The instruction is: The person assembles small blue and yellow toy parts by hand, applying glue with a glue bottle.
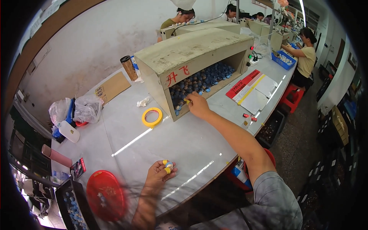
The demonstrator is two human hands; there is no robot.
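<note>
My left hand (158,173) is over the grey tabletop, thumb and finger pinching a small round blue-and-white piece (169,165). Yellow tape wraps those fingertips. My right arm stretches forward, and my right hand (198,105) is at the front lip of a beige metal box (191,48). Its fingers are bent together at the edge of a pile of small blue pieces (203,80) inside the box. Yellow also shows on a right fingertip. Whatever those right fingers may hold is too small and partly hidden to make out.
A yellow tape roll (152,117) lies left of the box, near a cardboard sheet (113,87) and a brown tumbler (128,68). At lower left are a red tray (106,195) and a black bin (76,207). Red-and-white papers (249,90) lie right. Several people work beyond.
</note>
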